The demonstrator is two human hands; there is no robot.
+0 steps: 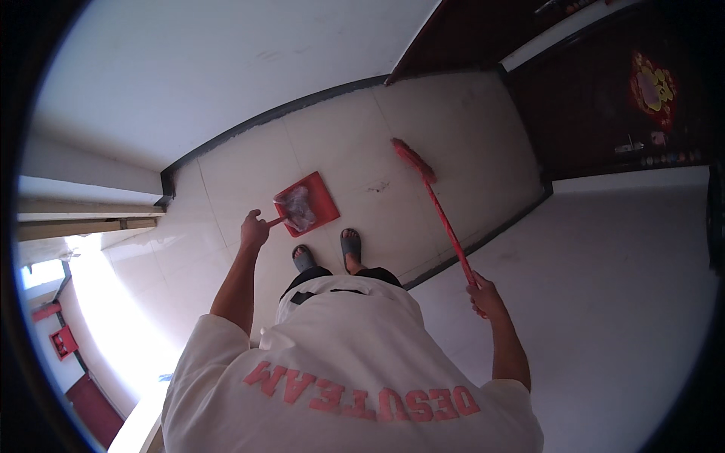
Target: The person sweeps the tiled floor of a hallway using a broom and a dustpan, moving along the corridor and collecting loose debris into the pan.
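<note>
My left hand (254, 230) grips the handle of a red dustpan (323, 199), which is over the tiled floor in front of my feet. Crumpled clear plastic (300, 208) lies in the pan near its handle. In my right hand (486, 295) is the red striped stick of a broom (447, 226). The broom's red bristle head (413, 159) is at the floor, ahead and to the right of the dustpan. A small patch of dark debris (378, 187) lies on the tiles between the pan and the broom head.
White walls with a dark skirting (272, 115) flank the passage. At its far right stands a dark door (600, 102) with a red and gold decoration. Bright light falls on the floor (113, 317) at the left. My slippered feet (351, 244) stand behind the dustpan.
</note>
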